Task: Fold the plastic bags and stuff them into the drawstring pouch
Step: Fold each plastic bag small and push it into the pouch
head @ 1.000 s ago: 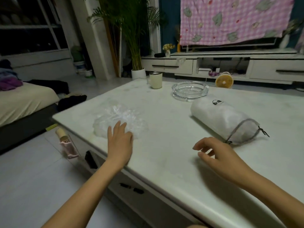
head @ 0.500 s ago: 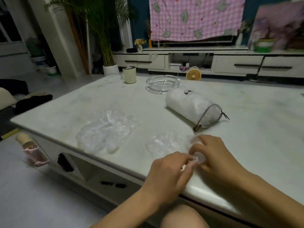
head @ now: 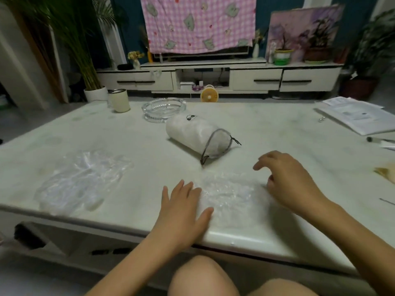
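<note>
My left hand [head: 183, 210] lies flat with straight fingers on the table [head: 277, 133], at the left edge of a crumpled clear plastic bag [head: 229, 194]. My right hand [head: 291, 180] hovers at its right edge, fingers loosely curled, holding nothing. The drawstring pouch [head: 195, 133] lies on its side just beyond; more bags [head: 82, 180] sit far left.

Lying on the pale worktop [head: 277, 133]: clear bags [head: 83, 180] at left, one bag [head: 228, 195] at the near edge, full pouch [head: 192, 133] mid-surface, ashtray [head: 163, 108] and mug [head: 119, 100] behind, papers [head: 359, 116] far right.

Perhaps two plastic bags [head: 83, 180] [head: 226, 194], one pouch [head: 190, 133]
</note>
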`<action>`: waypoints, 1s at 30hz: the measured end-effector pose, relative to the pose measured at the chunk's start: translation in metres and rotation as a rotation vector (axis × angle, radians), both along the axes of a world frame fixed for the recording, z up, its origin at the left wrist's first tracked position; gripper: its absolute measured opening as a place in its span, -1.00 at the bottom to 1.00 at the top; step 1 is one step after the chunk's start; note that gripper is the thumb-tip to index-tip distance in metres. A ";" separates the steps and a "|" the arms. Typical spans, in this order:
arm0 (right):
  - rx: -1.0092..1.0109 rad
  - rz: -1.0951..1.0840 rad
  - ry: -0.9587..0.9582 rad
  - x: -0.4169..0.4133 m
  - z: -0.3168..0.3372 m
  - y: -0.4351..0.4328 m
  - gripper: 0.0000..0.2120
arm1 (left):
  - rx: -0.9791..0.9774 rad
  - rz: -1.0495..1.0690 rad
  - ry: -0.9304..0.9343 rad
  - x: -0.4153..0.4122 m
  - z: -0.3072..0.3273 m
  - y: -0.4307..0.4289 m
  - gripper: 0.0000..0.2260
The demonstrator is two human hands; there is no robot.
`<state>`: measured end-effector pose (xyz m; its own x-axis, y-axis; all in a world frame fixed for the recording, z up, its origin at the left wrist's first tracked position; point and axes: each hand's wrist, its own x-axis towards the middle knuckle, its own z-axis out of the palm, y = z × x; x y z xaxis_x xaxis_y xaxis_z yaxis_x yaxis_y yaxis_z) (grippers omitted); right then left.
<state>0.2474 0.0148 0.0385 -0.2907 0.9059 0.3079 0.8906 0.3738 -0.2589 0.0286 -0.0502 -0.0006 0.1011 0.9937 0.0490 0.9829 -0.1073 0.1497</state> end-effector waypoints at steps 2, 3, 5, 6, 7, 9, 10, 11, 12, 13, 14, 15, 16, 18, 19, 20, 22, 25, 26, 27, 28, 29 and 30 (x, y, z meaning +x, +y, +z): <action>0.038 0.114 0.171 -0.022 0.001 -0.013 -0.61 | 0.187 -0.010 -0.099 0.010 0.003 0.006 -0.42; -0.009 0.204 0.165 -0.034 -0.004 -0.016 -0.63 | 0.215 -0.038 -0.149 0.016 0.003 0.012 -0.45; -0.140 0.293 0.013 -0.051 -0.022 -0.014 -0.60 | 0.146 -0.099 -0.140 0.023 -0.003 0.023 -0.54; -0.189 0.295 -0.089 -0.053 -0.032 -0.010 -0.56 | 0.084 -0.112 -0.093 0.024 -0.008 0.026 -0.55; -0.224 0.282 -0.179 -0.051 -0.040 -0.008 -0.52 | 0.028 -0.115 -0.046 0.023 -0.013 0.028 -0.54; -0.267 0.261 -0.254 -0.043 -0.048 -0.004 -0.48 | -0.042 -0.095 0.000 0.019 -0.019 0.030 -0.48; -0.281 0.270 -0.269 -0.038 -0.050 -0.003 -0.47 | -0.064 -0.085 0.003 0.018 -0.020 0.030 -0.45; -0.289 0.289 -0.288 -0.035 -0.051 -0.003 -0.46 | -0.080 -0.081 0.004 0.017 -0.021 0.030 -0.39; -0.295 0.307 -0.303 -0.032 -0.051 -0.003 -0.45 | -0.089 -0.080 0.009 0.016 -0.021 0.028 -0.33; -0.298 0.317 -0.309 -0.028 -0.051 -0.004 -0.44 | -0.094 -0.079 0.011 0.016 -0.021 0.026 -0.24; -0.298 0.313 -0.305 -0.024 -0.051 -0.005 -0.43 | -0.097 -0.080 0.006 0.016 -0.021 0.024 -0.15; -0.297 0.294 -0.291 -0.020 -0.052 -0.006 -0.43 | -0.104 -0.082 0.000 0.016 -0.021 0.022 -0.04; -0.299 0.269 -0.271 -0.015 -0.052 -0.006 -0.42 | -0.107 -0.084 0.004 0.017 -0.021 0.022 0.05; -0.315 0.238 -0.260 -0.009 -0.052 -0.005 -0.40 | -0.088 -0.090 0.007 0.017 -0.018 0.025 0.11; -0.318 0.245 -0.257 -0.008 -0.050 -0.004 -0.40 | -0.060 -0.098 -0.020 0.017 -0.017 0.025 0.11; -0.311 0.260 -0.233 -0.007 -0.048 -0.005 -0.41 | -0.013 -0.129 -0.058 0.016 -0.017 0.024 0.07; -0.239 0.260 -0.086 -0.001 -0.045 -0.009 -0.46 | 0.149 -0.274 -0.134 0.014 -0.016 0.016 -0.14; -0.126 0.310 0.212 0.014 -0.038 -0.022 -0.57 | 0.332 -0.443 -0.221 0.005 -0.020 0.001 -0.60; -0.164 0.359 0.238 0.020 -0.036 -0.027 -0.61 | 0.328 -0.468 -0.219 0.003 -0.021 0.000 -0.64; -0.206 0.411 0.206 0.025 -0.036 -0.030 -0.61 | 0.310 -0.475 -0.210 0.003 -0.023 0.000 -0.65; -0.228 0.449 0.131 0.027 -0.040 -0.033 -0.57 | 0.292 -0.464 -0.209 0.003 -0.024 -0.001 -0.66; -0.217 0.463 0.064 0.028 -0.043 -0.034 -0.54 | 0.278 -0.442 -0.222 0.004 -0.024 0.000 -0.67; -0.188 0.457 0.042 0.028 -0.046 -0.034 -0.55 | 0.276 -0.424 -0.237 0.006 -0.022 0.001 -0.67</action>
